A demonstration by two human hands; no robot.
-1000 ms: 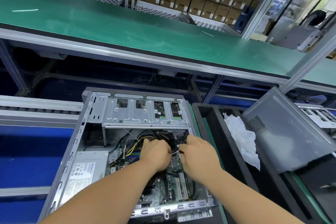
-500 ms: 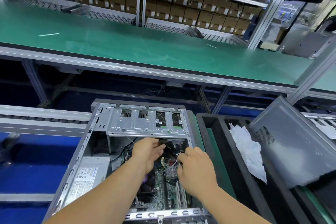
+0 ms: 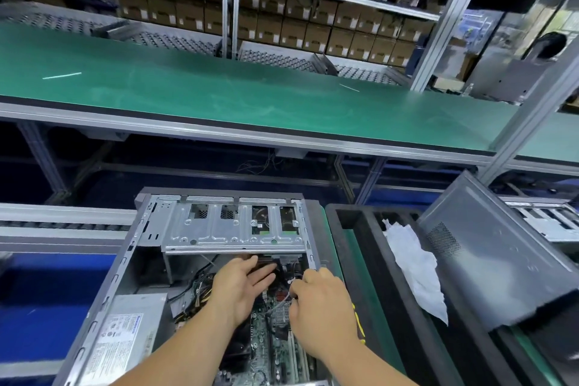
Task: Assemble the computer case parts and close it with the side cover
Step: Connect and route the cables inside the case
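An open grey computer case (image 3: 125, 263) lies on its side in front of me, its silver drive cage (image 3: 232, 226) at the far end and a power supply (image 3: 125, 335) at the near left. Both hands are inside, over the green motherboard (image 3: 275, 351). My left hand (image 3: 241, 285) has straight fingers reaching under the drive cage toward the black cables. My right hand (image 3: 319, 301) is curled and pinches a thin pale cable (image 3: 282, 304) just beside it. The grey side cover (image 3: 498, 263) leans tilted at the right.
A black foam tray (image 3: 372, 260) with crumpled white paper (image 3: 413, 266) sits right of the case. A green conveyor belt (image 3: 250, 97) runs across behind, with shelves of brown boxes (image 3: 313, 25) beyond. Roller rails (image 3: 62, 222) lie at the left. Another open case (image 3: 545, 222) is at far right.
My view has tilted up and the case sits lower in frame. My left hand has opened and stretched its fingers forward under the drive cage; my right hand stays curled on the cable.
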